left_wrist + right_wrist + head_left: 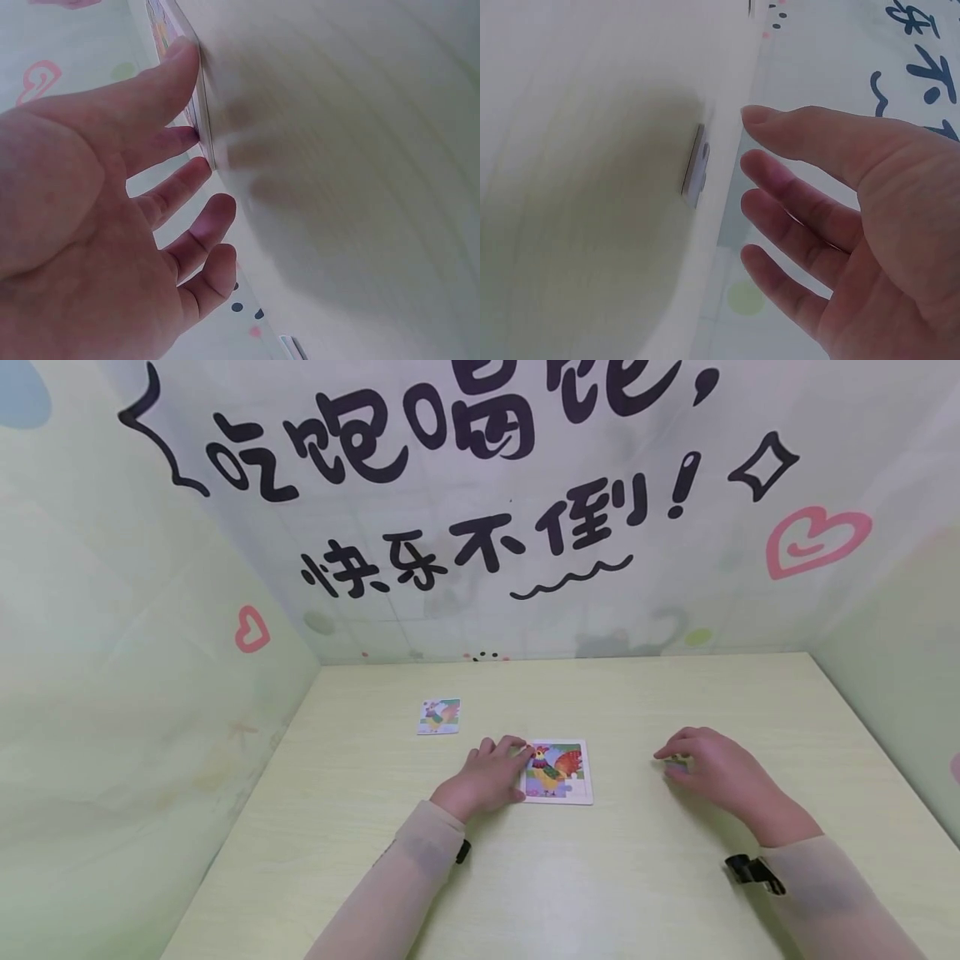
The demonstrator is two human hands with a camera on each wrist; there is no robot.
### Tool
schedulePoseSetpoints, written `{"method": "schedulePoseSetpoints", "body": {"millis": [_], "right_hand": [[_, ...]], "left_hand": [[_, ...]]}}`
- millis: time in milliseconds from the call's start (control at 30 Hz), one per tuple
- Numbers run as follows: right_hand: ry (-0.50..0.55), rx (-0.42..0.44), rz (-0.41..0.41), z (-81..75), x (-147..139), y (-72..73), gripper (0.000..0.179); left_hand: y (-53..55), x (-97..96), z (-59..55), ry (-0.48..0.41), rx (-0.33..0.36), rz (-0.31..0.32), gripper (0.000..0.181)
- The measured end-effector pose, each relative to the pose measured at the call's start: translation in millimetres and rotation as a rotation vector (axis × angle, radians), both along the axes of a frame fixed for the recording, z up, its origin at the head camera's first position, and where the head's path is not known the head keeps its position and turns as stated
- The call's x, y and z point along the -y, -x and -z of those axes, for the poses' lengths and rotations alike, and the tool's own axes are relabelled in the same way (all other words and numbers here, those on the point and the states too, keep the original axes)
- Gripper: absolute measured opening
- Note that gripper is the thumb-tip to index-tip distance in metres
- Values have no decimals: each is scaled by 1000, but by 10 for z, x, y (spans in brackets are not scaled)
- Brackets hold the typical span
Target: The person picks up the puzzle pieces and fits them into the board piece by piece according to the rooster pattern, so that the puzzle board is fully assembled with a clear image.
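A jigsaw puzzle [551,768] of a rooster lies flat in a white tray [558,802] on the table. White backing shows at its lower right corner. My left hand [487,781] holds the tray's left side, its thumb [180,71] and fingertips against the edge, while the other fingers hang beside it. To the right, my right hand [708,768] hovers with loosely bent fingers over a puzzle piece [696,169]. That piece lies on the table, apart from the fingertips; in the head view the hand partly hides it.
A small card [438,716] with the same rooster picture lies farther back, left of the tray. The pale wooden table [600,877] meets a printed cloth backdrop [465,627] at the rear. Cloth walls stand at both sides.
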State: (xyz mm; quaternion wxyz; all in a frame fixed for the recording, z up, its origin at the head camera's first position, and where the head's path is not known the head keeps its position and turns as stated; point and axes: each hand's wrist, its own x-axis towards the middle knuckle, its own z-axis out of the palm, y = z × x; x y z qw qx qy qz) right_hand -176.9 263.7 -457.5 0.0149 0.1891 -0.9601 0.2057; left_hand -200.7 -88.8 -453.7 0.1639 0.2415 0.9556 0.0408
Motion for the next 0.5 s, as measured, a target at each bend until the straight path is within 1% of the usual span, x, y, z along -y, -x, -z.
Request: {"method": "schedulePoseSetpoints", "body": {"millis": [300,500], "right_hand": [[0,24,-1,-3,-105,11,14],[-1,55,5,3,-140,11,15]], "left_hand": [[0,-1,-13,5,3,4,80],[-9,-5,-48,-1,18,-5,79]]}}
